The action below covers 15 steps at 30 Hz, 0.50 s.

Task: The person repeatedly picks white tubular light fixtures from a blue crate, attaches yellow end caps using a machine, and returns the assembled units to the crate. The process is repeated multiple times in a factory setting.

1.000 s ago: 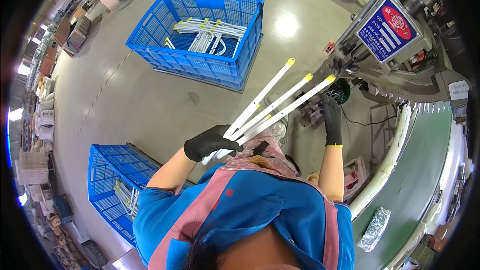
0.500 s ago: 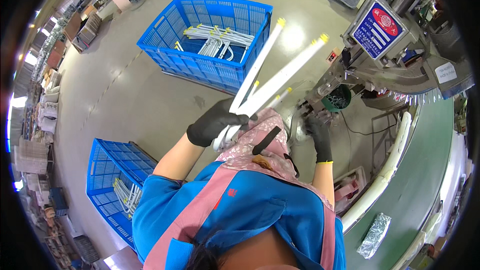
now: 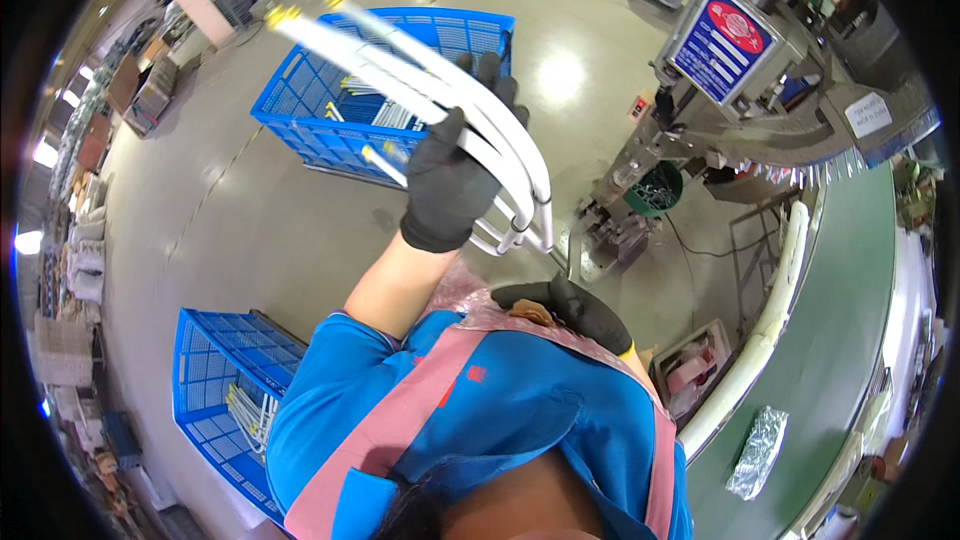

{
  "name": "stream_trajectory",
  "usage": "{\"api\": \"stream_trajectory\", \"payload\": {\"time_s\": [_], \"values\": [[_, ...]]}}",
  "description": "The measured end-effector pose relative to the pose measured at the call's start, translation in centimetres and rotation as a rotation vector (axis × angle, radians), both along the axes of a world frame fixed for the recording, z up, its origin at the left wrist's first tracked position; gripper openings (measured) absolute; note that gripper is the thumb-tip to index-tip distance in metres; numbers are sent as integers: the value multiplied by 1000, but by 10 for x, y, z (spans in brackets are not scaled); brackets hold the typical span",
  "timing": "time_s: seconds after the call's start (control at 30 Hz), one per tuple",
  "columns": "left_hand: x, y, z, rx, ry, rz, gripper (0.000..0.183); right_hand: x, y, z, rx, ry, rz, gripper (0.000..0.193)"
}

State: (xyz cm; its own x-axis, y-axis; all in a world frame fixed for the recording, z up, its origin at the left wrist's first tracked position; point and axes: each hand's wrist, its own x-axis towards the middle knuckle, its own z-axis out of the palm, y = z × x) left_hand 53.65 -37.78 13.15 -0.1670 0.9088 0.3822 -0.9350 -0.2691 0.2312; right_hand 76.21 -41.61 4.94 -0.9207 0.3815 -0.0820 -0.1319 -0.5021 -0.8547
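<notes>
The left hand, in a black glove, is wrapped around a bunch of bent white tubes and holds them up in the upper middle of the frame. Their yellow tips point to the upper left, and their round bends curve down near the middle. The right hand, also in a black glove, is just right of the middle, by the front of the pink apron. I cannot tell if it holds anything.

Behind the tubes is a big blue crate with more tubes in it. A second blue crate, at the lower left, has some too. At the upper right is a gray machine, with a green bucket near it. On the right, a shiny silver packet lies on the green bench.
</notes>
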Motion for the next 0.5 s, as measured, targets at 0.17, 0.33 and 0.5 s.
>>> {"api": "stream_trajectory", "payload": {"time_s": [0.17,0.33,0.5], "values": [[-8,-6,11,108,67,19,61,-47,25,-34,-174,67,-99,99],[-33,-41,-3,-34,20,169,67,-75,65,-70,-630,395,-614,92],[-80,-88,-27,-61,-76,272,71,-61,107,-88,-832,727,-666,80]]}}
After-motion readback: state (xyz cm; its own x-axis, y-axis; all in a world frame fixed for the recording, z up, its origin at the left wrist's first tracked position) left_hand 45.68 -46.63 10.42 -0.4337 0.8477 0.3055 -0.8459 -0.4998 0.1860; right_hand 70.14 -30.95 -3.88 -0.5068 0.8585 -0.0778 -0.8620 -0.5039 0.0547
